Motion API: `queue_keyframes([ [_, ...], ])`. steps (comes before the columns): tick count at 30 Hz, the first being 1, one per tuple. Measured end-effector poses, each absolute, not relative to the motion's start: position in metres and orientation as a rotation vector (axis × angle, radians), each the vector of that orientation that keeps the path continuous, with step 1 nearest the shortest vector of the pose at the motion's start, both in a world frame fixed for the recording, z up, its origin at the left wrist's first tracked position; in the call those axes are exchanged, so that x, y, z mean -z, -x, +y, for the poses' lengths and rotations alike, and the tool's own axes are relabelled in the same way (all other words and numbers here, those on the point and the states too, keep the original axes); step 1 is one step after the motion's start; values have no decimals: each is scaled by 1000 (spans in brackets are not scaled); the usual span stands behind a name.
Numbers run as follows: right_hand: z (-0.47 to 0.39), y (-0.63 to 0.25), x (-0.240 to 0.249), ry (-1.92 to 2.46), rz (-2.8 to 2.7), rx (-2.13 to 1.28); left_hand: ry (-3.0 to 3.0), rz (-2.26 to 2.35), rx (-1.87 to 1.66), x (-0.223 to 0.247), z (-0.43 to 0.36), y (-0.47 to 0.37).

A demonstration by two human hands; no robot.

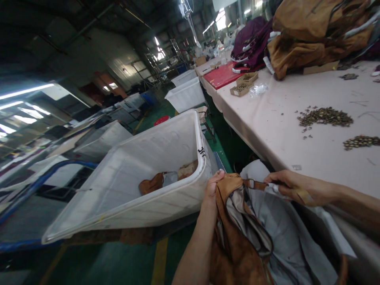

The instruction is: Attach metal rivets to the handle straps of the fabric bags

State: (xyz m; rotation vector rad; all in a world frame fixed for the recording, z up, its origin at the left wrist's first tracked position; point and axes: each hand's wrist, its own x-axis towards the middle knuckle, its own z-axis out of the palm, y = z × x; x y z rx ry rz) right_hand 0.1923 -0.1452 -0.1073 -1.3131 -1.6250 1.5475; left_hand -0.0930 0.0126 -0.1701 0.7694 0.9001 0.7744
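At nine o'clock, one large white bin (166, 208) holds at least one brown piece (152, 184). The left hand (214, 186) grips the upper edge of one brown bag (237, 253) at five o'clock. Its strap (259, 185) is attached by one metal buckle, but its mouth hangs open; whether anything is unfinished cannot be told. The right hand (293, 186) pinches the strap. Toward two o'clock, the tabletop (267, 130) bears two small open boxes (240, 89) and two heaps of metal fittings (326, 117).

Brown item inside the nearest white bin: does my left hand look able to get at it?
Probably not directly: the left hand holds the brown bag, and the bin's wall stands before the brown item.
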Motion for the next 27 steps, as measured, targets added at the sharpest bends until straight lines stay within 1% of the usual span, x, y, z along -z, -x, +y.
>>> queue_keyframes([
  [3,-146,-203,95,1295,-1611,-1492,-957,956,-791,160,13,81],
  [7,-142,-218,83,1188,-1588,-1514,-1282,871,-830,114,-6,54],
  [9,-140,-223,78,1148,-1591,-1521,-1617,697,-714,94,-21,38],
  [11,-140,-227,75,1116,-1611,-1515,-1792,549,-521,86,-33,24],
  [14,-139,-231,71,1091,-1611,-1558,-1626,520,-383,102,-42,11],
  [17,-139,-237,67,1036,-1601,-1709,-1305,520,-385,124,-47,4],
  [19,-139,-242,63,991,-1584,-1815,-1136,491,-408,130,-52,-1],
  [22,-143,-250,51,949,-1529,-1943,-981,420,-413,119,-62,-10],
  [27,-163,-270,39,896,-1446,-2076,-882,329,-332,93,-77,-29],
])
